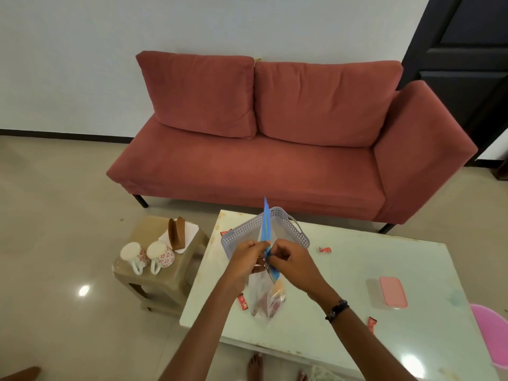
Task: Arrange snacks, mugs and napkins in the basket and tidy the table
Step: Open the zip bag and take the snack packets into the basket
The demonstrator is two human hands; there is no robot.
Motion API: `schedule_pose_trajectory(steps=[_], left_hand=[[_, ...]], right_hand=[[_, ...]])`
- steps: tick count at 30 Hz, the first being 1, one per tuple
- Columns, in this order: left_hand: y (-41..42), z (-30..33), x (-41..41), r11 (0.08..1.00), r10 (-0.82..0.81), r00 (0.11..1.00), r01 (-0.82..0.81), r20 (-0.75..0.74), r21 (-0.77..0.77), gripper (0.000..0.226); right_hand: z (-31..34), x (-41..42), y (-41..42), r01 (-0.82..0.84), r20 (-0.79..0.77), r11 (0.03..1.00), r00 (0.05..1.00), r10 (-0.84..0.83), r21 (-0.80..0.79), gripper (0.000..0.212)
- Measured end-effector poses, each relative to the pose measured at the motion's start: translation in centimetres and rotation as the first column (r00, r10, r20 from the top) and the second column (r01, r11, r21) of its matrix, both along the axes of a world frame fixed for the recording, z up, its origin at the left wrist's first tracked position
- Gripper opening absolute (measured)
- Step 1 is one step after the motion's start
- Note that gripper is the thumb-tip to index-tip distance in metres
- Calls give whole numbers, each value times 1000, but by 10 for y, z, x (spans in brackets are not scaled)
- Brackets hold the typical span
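Snack bag held upright, basket just beyond both hands.

The left hand point(248, 255) and right hand point(288, 258) pinch the blue zip top of the clear snack bag point(265, 298), long axis running away from the person; the basket point(242, 232) sits straight ahead on the tabletop point(357, 270), equally near both.

a home living room

a red fabric sofa point(275, 138) stands against a plain white wall, with a low white bench point(343, 284) before it, a small stool point(154, 273) holding patterned mugs point(148, 255), glossy tiled floor point(55, 215) and a dark panelled door point(467, 50).
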State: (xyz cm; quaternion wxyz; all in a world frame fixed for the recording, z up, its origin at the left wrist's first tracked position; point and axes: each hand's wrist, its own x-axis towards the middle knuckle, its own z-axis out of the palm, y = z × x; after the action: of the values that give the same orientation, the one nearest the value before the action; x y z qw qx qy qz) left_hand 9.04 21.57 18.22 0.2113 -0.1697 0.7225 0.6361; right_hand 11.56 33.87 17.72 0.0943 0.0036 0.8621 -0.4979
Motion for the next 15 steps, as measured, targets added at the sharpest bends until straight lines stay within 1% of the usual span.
schedule_pose_trajectory(steps=[4, 6, 8, 10, 11, 13, 15], left_hand=[[-11, -7, 13, 991, -112, 993, 114, 32, -64, 24], [-17, -6, 17, 976, -195, 980, 198, 49, -87, 24], [-21, -4, 20, 949, -279, 960, 280, 27, -147, 26], [-25, -3, 24, 923, -337, 941, 325, -26, -204, 28], [-27, -4, 26, 920, -350, 935, 333, -49, -208, 28], [-30, -7, 32, 922, -361, 928, 341, -89, -182, 26], [-31, -12, 38, 926, -363, 924, 343, -122, -158, 22]], right_hand=[[-9, 4, -9, 58, -51, 998, 997, -57, 19, 14], [-14, 9, -13, 87, -48, 996, 995, -85, 38, 13], [-17, 15, -17, 101, -36, 995, 994, -100, 26, 11], [-18, 23, -20, 120, -10, 993, 993, -120, 2, 11], [-18, 27, -20, 140, 10, 990, 990, -140, -20, 11], [-16, 32, -19, 165, 64, 985, 985, -162, -44, 11], [-10, 32, -13, 113, 155, 994, 982, -111, -6, 11]])
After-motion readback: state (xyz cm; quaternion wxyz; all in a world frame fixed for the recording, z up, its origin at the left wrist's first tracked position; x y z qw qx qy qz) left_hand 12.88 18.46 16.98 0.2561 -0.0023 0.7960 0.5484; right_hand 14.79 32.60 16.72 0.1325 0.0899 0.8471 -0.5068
